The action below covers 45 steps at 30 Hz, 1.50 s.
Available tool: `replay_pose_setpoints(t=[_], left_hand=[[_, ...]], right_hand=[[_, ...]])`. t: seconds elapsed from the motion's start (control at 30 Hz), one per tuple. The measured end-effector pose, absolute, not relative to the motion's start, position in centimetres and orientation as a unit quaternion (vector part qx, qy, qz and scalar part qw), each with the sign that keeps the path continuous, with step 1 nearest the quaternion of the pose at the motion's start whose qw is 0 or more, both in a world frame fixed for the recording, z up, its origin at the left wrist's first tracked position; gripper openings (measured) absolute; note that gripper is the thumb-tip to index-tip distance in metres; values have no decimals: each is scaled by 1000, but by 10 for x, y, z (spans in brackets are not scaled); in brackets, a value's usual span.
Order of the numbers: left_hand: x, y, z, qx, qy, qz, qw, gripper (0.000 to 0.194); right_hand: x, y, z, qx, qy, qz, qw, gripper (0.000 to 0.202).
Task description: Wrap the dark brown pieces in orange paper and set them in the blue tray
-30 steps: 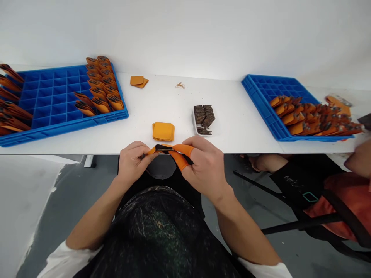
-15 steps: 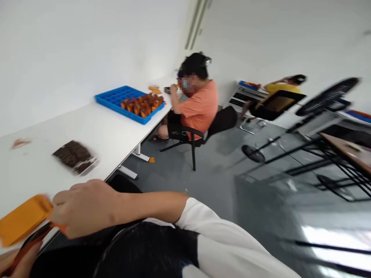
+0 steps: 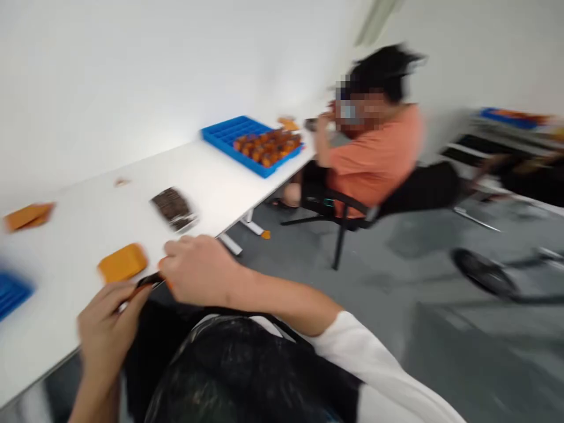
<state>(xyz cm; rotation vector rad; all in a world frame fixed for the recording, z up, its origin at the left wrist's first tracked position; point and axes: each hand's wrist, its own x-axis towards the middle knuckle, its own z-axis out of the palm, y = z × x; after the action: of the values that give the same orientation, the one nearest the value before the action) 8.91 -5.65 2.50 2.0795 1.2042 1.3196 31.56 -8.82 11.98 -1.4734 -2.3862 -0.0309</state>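
My left hand [image 3: 110,317] is closed at the table's front edge, thumb and fingers pinching a narrow black-and-orange strip [image 3: 148,281]. The strip runs across to my right hand [image 3: 202,270], a fist around its other end, with a bit of orange showing at the fingers. Motion blur and my fingers hide most of the strip. Just beyond both hands, a stack of orange pieces [image 3: 123,263] lies on the white table [image 3: 211,194]. A clear bag of thin dark strips [image 3: 173,207] rests farther back, beyond my right hand.
Folded orange pieces [image 3: 30,216] lie at the left, above the corner of a blue tray [image 3: 13,292]. Another blue compartment tray [image 3: 229,130] holds several orange-and-dark pieces. A co-worker in an orange shirt [image 3: 374,158] sits at the table's far end on a black chair [image 3: 348,205].
The view has swung left, so things appear farther right. My left hand and the strip between my hands now show more fully. Both hands stay closed.
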Motion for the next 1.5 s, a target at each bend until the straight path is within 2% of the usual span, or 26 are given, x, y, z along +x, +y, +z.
replay_pose_setpoints(t=[0.07, 0.2, 0.3, 0.43, 0.53, 0.6, 0.7, 0.9, 1.03, 1.2, 1.33, 1.5], left_hand=[[80, -59, 12, 744, 454, 463, 164, 18], [66, -57, 7, 715, 490, 458, 196, 13], [59, -60, 7, 678, 497, 488, 235, 12], [54, -63, 0, 614, 494, 548, 281, 10], [53, -62, -2, 607, 475, 555, 314, 7], [50, -61, -1, 605, 467, 558, 323, 5], [42, -60, -1, 596, 466, 584, 294, 1], [22, -59, 1, 641, 464, 573, 214, 11], [13, -56, 8, 657, 466, 564, 182, 10], [-1, -54, 21, 731, 448, 500, 120, 19], [-6, -56, 28, 779, 454, 432, 9, 9], [-47, -62, 53, 780, 503, 369, -46, 11]], right_hand=[[311, -80, 117, -482, -861, -20, 164, 18], [296, -56, 108, -431, -891, -3, 141, 24], [292, -47, 103, -408, -889, 34, 204, 25], [293, -35, 84, -415, -819, 196, 344, 26], [287, -24, 61, -386, -768, 350, 372, 17], [281, -18, 48, -371, -744, 389, 397, 14], [274, -12, 38, -367, -735, 378, 426, 10], [260, -3, 40, -342, -769, 340, 420, 11], [251, 3, 36, -337, -801, 273, 412, 12], [242, 5, 24, -295, -849, 162, 408, 13], [225, 2, 16, -297, -856, 108, 410, 11], [199, 3, 10, -277, -838, 159, 443, 7]])
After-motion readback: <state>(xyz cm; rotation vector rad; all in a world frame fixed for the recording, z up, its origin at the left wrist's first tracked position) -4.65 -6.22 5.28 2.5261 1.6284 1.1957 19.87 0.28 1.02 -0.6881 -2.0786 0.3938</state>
